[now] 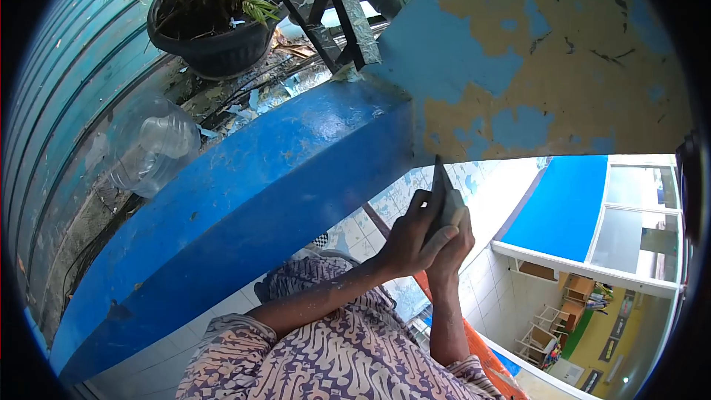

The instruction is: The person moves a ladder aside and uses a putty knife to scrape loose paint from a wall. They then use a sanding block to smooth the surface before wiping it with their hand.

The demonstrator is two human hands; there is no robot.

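A scraper (439, 180) with a dark, narrow tip points up from my hands, seen nearly edge-on. Its tip meets the lower edge of a wall face (511, 96) where light blue paint has flaked away to tan. My left hand (412, 235) is closed around the tool's lower part. Pressed against it, my right hand (458, 246) grips the same tool from the right side. The fingers partly cover the scraper's handle. Just left of the hands runs a bright blue ledge (296, 170) with scuffed paint.
Behind the ledge are a potted plant (215, 48), a clear plastic bottle (157, 144) and a dark metal stand (326, 22). Paint flakes litter the ground there. At lower right, a window frame (585, 263) opens onto a room with shelves (578, 300) far below.
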